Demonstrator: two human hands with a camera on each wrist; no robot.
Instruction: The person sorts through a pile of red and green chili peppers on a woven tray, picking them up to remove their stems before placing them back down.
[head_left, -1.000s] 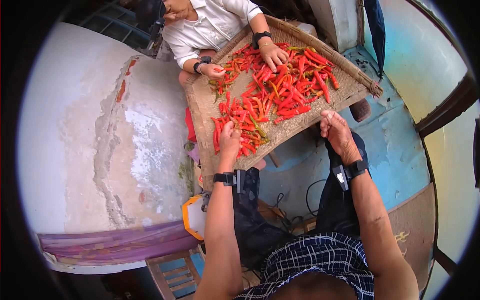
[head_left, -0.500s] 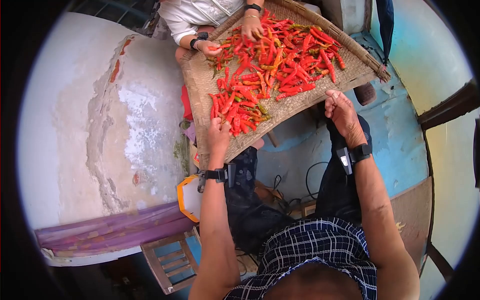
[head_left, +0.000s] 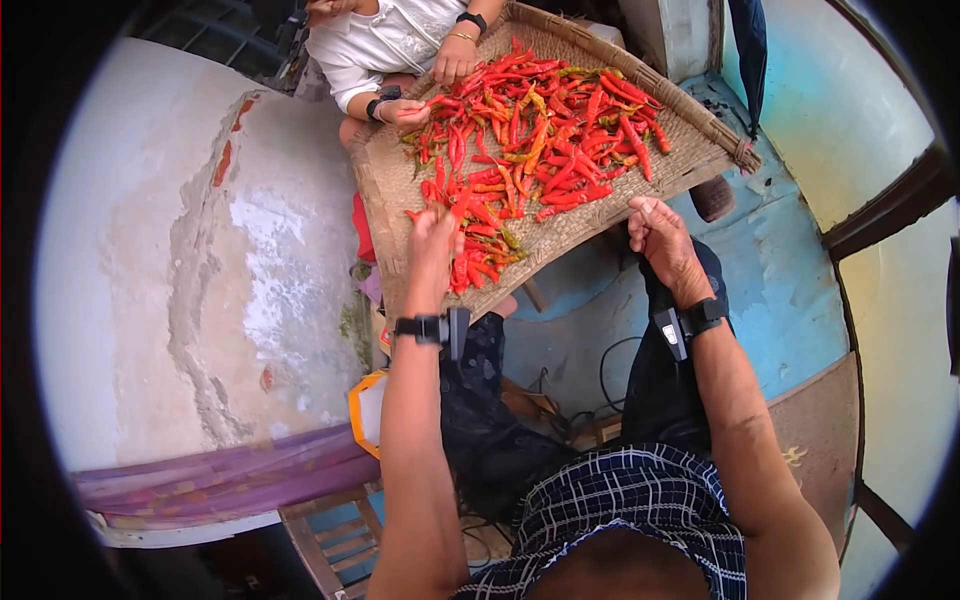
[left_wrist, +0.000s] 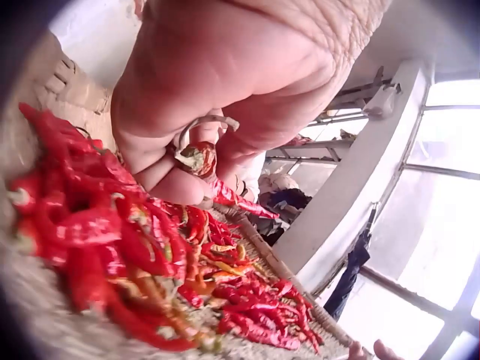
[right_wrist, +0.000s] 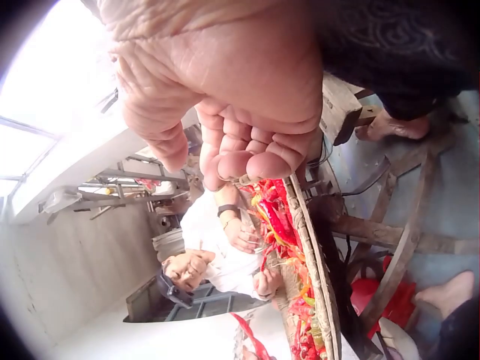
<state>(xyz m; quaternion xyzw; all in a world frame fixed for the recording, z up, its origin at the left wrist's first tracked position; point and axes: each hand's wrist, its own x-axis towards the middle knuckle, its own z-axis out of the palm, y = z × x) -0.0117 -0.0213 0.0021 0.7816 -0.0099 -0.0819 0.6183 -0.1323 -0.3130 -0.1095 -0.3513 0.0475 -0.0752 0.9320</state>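
Observation:
A woven tray (head_left: 545, 240) carries a spread of red chili peppers (head_left: 580, 130), with some green and orange ones among them. Over the small pile at the tray's near left, my left hand (head_left: 432, 245) pinches one red chili pepper (left_wrist: 244, 201). Its curved stem and wrinkled top show between thumb and fingers in the left wrist view. Just off the tray's near right edge hovers my right hand (head_left: 665, 245). Its fingers are loosely bent, and the right wrist view shows nothing in the palm.
Across the tray a person in a white shirt (head_left: 365, 45) holds a red pepper in one hand (head_left: 405, 112), the other hand (head_left: 455, 60) at the tray's far edge. A cracked wall (head_left: 250, 250) stands at left. A folded umbrella (head_left: 748, 60) hangs at right.
My left hand has shifted left and now holds a pepper up from the near-left pile. The other person's hand has drawn back from the heap to the far edge. My right hand barely moved.

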